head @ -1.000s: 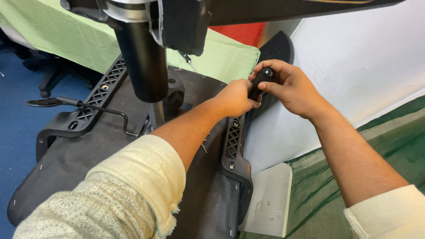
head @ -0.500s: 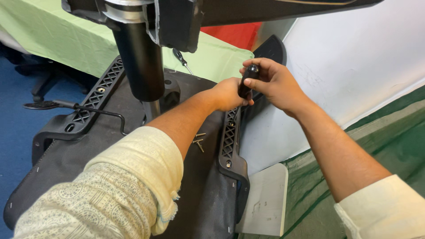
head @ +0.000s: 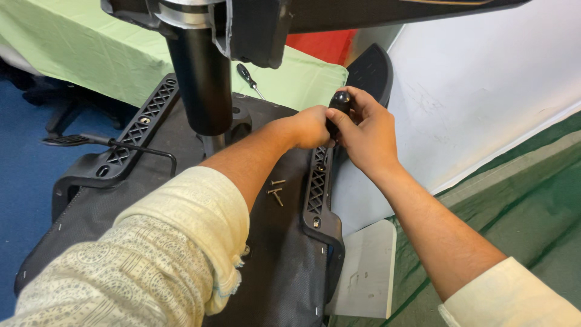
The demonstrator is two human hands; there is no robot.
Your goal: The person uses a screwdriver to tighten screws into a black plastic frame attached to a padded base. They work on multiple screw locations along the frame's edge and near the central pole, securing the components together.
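Both hands have drawn in over the far end of the upturned black fabric chair seat (head: 284, 254): the right hand (head: 369, 139) wraps the black-handled screwdriver (head: 340, 104), the left hand (head: 308, 126) pinches near its shaft on the black latticed plastic bracket (head: 318, 188). Loose screws (head: 275, 191) lie beside; the white wall (head: 484, 91) crowds the right edge.

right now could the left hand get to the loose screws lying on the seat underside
Probably yes. The screws lie uncovered on the black seat underside, just below the left forearm, with nothing over them. The left hand would first have to leave the bracket.
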